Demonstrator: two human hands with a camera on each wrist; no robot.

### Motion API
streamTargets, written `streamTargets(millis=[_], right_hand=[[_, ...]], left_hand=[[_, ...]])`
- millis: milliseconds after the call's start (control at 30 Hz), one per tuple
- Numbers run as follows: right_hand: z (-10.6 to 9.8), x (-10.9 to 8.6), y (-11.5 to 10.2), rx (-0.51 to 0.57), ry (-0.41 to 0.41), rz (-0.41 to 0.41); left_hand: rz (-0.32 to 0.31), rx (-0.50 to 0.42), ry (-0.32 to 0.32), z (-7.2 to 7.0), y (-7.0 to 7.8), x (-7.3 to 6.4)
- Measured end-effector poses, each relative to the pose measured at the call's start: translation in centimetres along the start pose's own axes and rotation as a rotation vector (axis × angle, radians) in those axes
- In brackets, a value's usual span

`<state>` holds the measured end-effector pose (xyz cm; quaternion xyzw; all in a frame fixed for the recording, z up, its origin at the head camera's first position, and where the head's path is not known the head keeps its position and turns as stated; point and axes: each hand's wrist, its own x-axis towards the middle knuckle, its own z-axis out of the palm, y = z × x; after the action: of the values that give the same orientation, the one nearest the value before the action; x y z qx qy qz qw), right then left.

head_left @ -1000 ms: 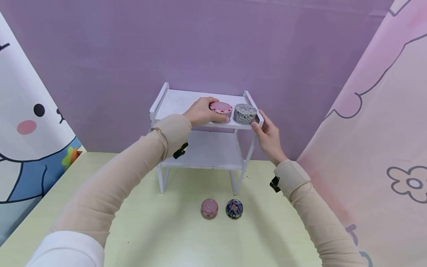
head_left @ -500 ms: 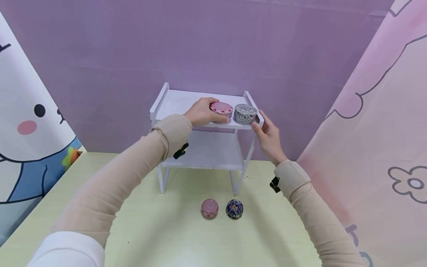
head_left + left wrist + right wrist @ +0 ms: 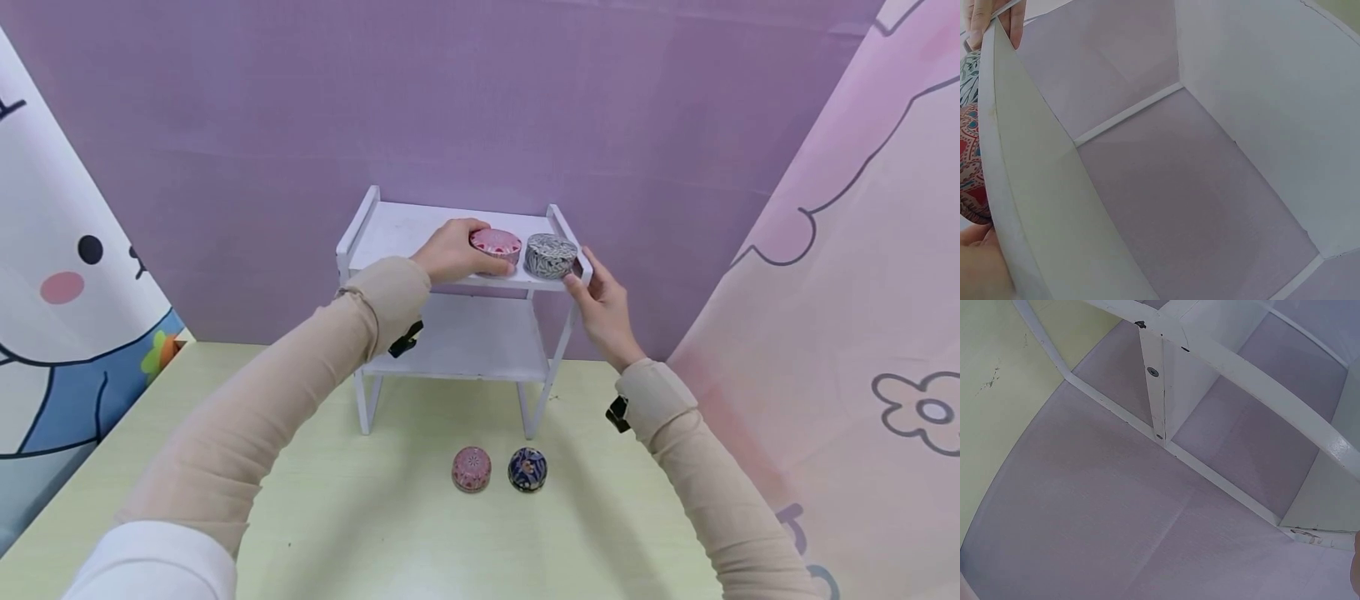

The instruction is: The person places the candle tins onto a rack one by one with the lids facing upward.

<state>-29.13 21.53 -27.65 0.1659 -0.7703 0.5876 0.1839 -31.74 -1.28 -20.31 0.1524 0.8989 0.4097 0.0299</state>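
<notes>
On the top shelf of a small white two-tier rack (image 3: pixel 420 218), my left hand (image 3: pixel 457 252) grips a round pink and red patterned tin (image 3: pixel 498 243), its thumb across the front. The left wrist view shows that tin's side (image 3: pixel 971 162) partly behind the shelf edge. Just right of it stands a round grey-and-white leaf-patterned tin (image 3: pixel 551 256), a small gap between them. My right hand (image 3: pixel 604 308) holds the rack's front right corner, thumb in front by the grey tin and fingers outside the side rail. Only a sliver of the right hand (image 3: pixel 1356 569) appears in the right wrist view.
A pink patterned tin (image 3: pixel 472 469) and a dark blue floral tin (image 3: pixel 527 470) lie on the pale yellow surface (image 3: pixel 360 517) before the rack. The lower shelf (image 3: pixel 472 333) is below my hands. A purple backdrop (image 3: pixel 480 100) stands behind, with printed panels at both sides.
</notes>
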Motion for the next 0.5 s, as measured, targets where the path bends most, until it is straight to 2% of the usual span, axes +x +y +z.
streamTargets(millis=[500], right_hand=[[0.08,0.13,0.24,-0.031,0.005,0.000]], left_hand=[[-0.028,-0.008,-0.002,0.04,-0.11,0.19]])
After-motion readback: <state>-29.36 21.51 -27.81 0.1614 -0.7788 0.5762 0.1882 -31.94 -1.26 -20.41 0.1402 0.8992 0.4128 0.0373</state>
